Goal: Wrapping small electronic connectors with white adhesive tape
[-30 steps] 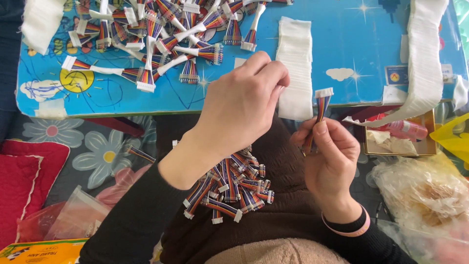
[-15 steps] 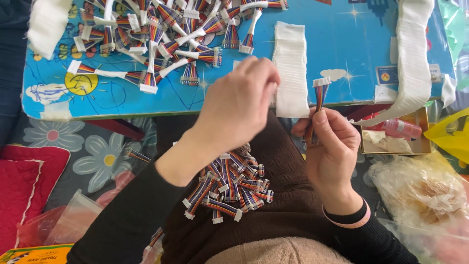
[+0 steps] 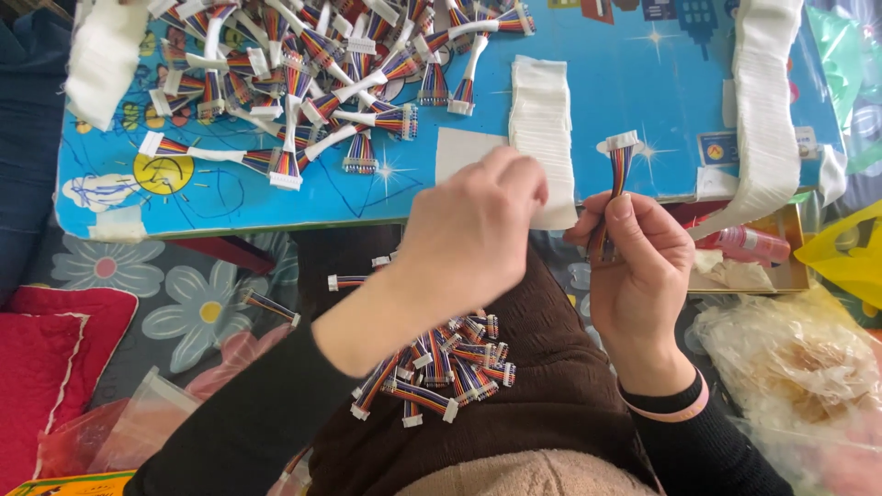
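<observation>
Blue picture-printed worktop (image 3: pixel 643 101). Rainbow ribbon cable with white plug (image 3: pixel 617 174) pinched upright in right hand (image 3: pixel 638 266); left hand (image 3: pixel 473 234), curled over white tape strip stack (image 3: pixel 540 129), grip hidden. Cable could slip into lap pile of cables (image 3: pixel 441 367).

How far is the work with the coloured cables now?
Done, it seems: a large pile of wrapped cables lies on the blue table, many with a white band around them. In hand: the right hand holds one cable upright, while the left hand reaches to the stack of white strips. Left: a heap of bare cables on the lap.
</observation>
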